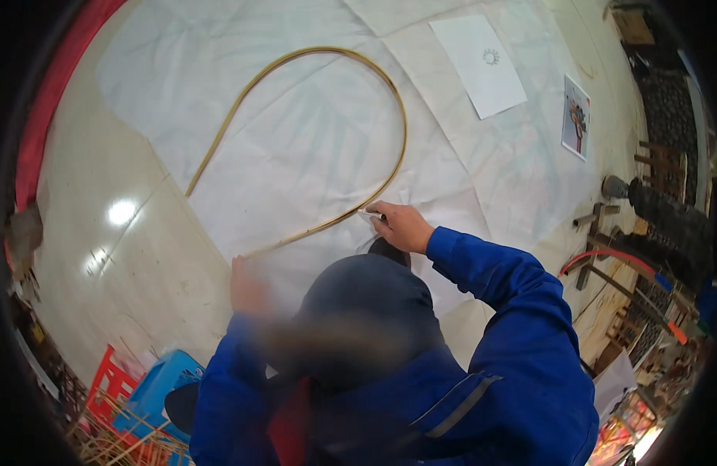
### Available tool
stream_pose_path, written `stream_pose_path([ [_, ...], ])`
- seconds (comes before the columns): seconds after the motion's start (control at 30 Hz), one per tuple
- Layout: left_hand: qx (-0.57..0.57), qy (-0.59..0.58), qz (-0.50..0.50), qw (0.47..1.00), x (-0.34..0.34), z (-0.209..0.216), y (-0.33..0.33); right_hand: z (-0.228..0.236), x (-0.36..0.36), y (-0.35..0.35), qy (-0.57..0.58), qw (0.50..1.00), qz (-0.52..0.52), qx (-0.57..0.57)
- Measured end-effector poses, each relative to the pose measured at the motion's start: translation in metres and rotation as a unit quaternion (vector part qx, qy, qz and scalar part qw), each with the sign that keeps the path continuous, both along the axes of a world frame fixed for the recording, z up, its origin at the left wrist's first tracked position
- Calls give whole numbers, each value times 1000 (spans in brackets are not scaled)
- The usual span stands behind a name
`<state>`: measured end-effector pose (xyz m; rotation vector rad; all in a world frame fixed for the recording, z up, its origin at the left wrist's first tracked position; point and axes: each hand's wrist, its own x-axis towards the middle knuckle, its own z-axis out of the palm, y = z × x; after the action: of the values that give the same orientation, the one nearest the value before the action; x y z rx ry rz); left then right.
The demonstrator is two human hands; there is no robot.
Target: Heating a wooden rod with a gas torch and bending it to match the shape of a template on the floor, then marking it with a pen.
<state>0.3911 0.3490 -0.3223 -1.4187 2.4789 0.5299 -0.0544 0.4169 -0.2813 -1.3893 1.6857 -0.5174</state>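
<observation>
A long, thin yellow-brown strip (405, 128), which looks like split bamboo, lies bent in a wide open loop on a large white sheet (296, 155). My right hand (405, 227) is closed on a slim white pen-like tool with a dark part, its tip against the near run of the strip. By the strip's near end, at the left, is my left hand (249, 287). Motion smears it, so its fingers and any hold on the strip are unclear. My dark-clothed knee (366, 299) rises between my two arms.
A white paper with a small round drawing (490, 58) and a picture card (576, 118) lie at the far right. A blue plastic stool (160, 388), a red one and thin strips crowd the lower left. Wooden frames (599, 256) stand on the right, near another person's dark-clothed leg (661, 206).
</observation>
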Motion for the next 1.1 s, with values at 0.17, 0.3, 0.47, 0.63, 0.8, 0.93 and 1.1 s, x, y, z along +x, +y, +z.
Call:
stream_pose_path([
  [0.17,-10,-62,77,995,17,-24,15,13,-33,-17,-4,997,-48,57],
  [0.3,44,-70,-18,996,-8,15,-10,-1,-59,-14,-1,995,-86,58],
  [0.47,-1,-54,-31,998,-33,39,-7,-10,-84,-27,8,991,-129,37],
  [0.63,-55,-25,-61,996,-29,36,-7,-11,-110,-48,37,982,-183,24],
  [0.8,-25,-37,-56,997,-26,33,-8,-17,-132,-71,62,973,-221,6],
  [0.93,-2,-19,-56,998,-24,35,-10,-17,-141,-89,68,971,-228,-3],
  [1.1,6,-33,-64,997,-24,30,-16,-21,-152,-110,134,963,-235,-5],
])
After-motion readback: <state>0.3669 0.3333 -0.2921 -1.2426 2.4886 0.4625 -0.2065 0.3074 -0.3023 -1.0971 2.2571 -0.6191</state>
